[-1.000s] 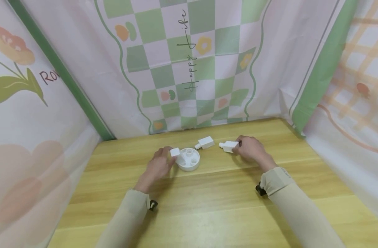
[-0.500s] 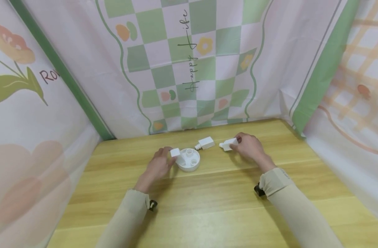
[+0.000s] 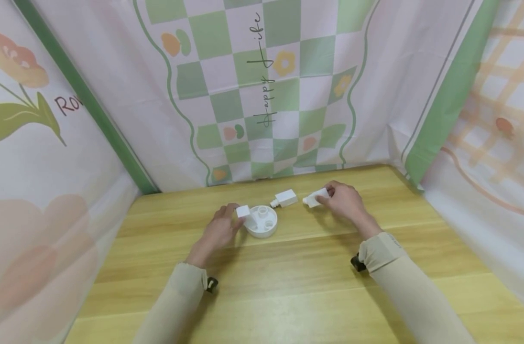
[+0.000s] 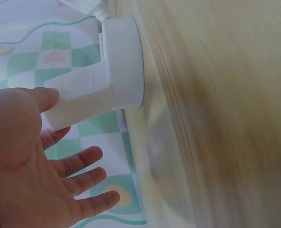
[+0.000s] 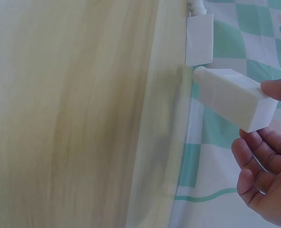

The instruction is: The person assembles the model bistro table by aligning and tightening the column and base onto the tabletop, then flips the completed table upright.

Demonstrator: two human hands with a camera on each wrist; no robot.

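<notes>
A round white base (image 3: 263, 233) with threaded sockets lies on the table. My left hand (image 3: 217, 230) pinches a white square block (image 4: 81, 95) between thumb and forefinger; the block stands in the base at its left side, and the other fingers are spread. To the right, my right hand (image 3: 347, 201) holds a second white block (image 5: 237, 97) between the thumb and fingers. Its narrow round stub (image 5: 200, 74) points left and slants down toward the table. A third white block (image 3: 285, 198) with a threaded stub lies on the table between the base and the right hand.
The wooden table (image 3: 279, 286) ends at a patterned cloth backdrop (image 3: 270, 95) behind the pieces. Cloth walls also stand at left and right. A dark wrist strap piece (image 3: 358, 263) sits under the right sleeve, another strap piece (image 3: 212, 285) at the left.
My right hand has lifted its block slightly and tilted it, with the stub end now lower than the rest. The left hand, the base and the lying block stay in place.
</notes>
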